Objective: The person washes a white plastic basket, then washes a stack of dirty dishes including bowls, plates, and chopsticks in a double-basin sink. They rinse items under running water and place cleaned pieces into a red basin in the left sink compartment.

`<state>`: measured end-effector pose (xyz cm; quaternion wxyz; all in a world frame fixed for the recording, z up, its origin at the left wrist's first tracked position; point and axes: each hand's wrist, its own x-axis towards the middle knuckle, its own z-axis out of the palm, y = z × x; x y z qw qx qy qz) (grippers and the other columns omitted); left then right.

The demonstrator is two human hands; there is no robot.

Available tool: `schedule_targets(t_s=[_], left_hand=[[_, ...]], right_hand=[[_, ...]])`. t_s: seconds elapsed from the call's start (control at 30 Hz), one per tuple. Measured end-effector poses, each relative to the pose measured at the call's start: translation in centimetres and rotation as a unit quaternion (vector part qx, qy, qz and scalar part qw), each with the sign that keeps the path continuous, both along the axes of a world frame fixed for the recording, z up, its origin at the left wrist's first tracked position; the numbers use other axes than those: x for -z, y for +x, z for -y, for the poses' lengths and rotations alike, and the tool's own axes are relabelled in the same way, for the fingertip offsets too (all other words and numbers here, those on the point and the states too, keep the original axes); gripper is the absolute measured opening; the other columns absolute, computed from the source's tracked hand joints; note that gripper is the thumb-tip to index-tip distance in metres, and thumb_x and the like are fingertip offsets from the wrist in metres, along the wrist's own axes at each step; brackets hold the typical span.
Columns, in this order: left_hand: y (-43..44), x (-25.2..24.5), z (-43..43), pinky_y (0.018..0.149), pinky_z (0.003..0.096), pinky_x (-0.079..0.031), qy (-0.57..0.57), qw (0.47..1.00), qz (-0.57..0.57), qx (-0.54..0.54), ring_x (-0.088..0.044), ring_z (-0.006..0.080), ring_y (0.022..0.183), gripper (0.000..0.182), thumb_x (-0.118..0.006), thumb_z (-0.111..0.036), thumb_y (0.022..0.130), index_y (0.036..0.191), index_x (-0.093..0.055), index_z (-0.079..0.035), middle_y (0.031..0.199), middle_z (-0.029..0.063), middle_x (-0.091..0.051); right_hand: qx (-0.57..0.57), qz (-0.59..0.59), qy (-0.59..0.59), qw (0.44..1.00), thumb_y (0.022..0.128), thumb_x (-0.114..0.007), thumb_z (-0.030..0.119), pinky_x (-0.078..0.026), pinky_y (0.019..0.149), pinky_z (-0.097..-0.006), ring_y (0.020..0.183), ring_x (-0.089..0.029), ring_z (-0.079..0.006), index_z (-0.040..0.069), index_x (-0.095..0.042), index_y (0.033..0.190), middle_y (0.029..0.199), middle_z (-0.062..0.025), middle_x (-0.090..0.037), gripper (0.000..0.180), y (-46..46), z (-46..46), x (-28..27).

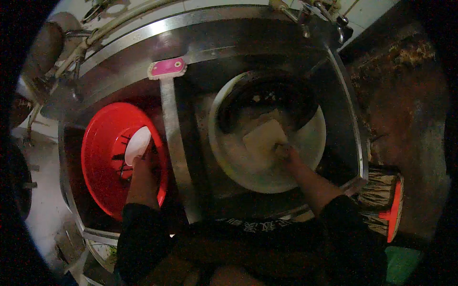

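My left hand (143,154) is inside a red plastic basin (97,153) in the left sink bowl. It grips a white oval dish (139,140), tilted, with the fingers mostly hidden. Dark marks show on the basin's bottom beside the dish. My right hand (284,152) reaches into a large pale basin (320,123) in the right sink bowl. Its fingers hold the corner of a pale, squarish cloth or pad (264,134), blurred. Behind the cloth is a dark round shape (229,107), perhaps a pan; the dim light hides its details.
A pink-backed scrub brush (167,67) lies at the far end of the steel sink divider (171,114). Metal taps (304,21) stand at the back right. A broom with an orange part (394,211) and a green object (403,264) are at the right.
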<state>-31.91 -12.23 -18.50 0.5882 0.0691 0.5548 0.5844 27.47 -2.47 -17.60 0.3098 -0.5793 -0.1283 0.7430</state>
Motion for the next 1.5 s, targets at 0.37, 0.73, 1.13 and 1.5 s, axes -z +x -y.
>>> schedule_targets(t_s=[0.37, 0.73, 1.13, 1.5], left_hand=[[14.4, -16.6, -6.5, 0.079, 0.0309, -0.039, 0.074, 0.852, -0.501, -0.129, -0.048, 0.0231, 0.094, 0.035, -0.049, -0.006, 0.072, 0.107, -0.046, -0.005, 0.108, 0.0094, -0.049], [35.9, 0.6, -6.4, 0.072, 0.0366, -0.042, -0.077, 0.812, -0.216, 0.536, -0.051, 0.0239, 0.084, 0.032, -0.052, -0.02, 0.078, 0.106, -0.048, -0.007, 0.098, 0.0136, -0.052], [37.1, 6.8, -5.5, 0.075, 0.0373, -0.042, -0.139, 0.654, -0.547, 0.504, -0.052, 0.0298, 0.085, 0.046, -0.058, -0.024, 0.07, 0.106, -0.046, 0.002, 0.095, 0.0164, -0.053], [39.6, -3.0, -4.9, 0.087, 0.0416, -0.034, 0.102, 0.792, -0.506, 0.325, -0.043, 0.0322, 0.102, 0.055, -0.051, -0.031, 0.075, 0.118, -0.032, -0.002, 0.112, 0.0177, -0.043]], right_hand=[[-0.482, 0.507, 0.498, 0.512, 0.072, -0.055, 0.03, -0.021, 0.096, -0.047, 0.114, -0.028, -0.0332, 0.007, -0.042, 0.116, 0.125, -0.0113, -0.031, 0.051, -6.7, 1.2, 3.6], [-0.491, 0.534, 0.387, 0.569, 0.07, -0.055, 0.039, -0.022, 0.096, -0.0461, 0.115, -0.029, -0.0352, 0.009, -0.04, 0.119, 0.125, -0.0154, -0.031, 0.059, -4.9, 1.4, 2.5], [-0.652, 0.458, 0.29, 0.53, 0.073, -0.051, 0.044, -0.026, 0.095, -0.0431, 0.111, -0.036, -0.0306, 0.005, -0.036, 0.121, 0.122, -0.0153, -0.036, 0.064, -2.4, 1.5, -0.3], [-0.314, 0.506, 0.252, 0.763, 0.075, -0.048, 0.043, -0.028, 0.093, -0.0416, 0.107, -0.041, -0.0291, 0.005, -0.037, 0.12, 0.117, -0.0146, -0.042, 0.06, -3.0, 1.3, 8.4]])
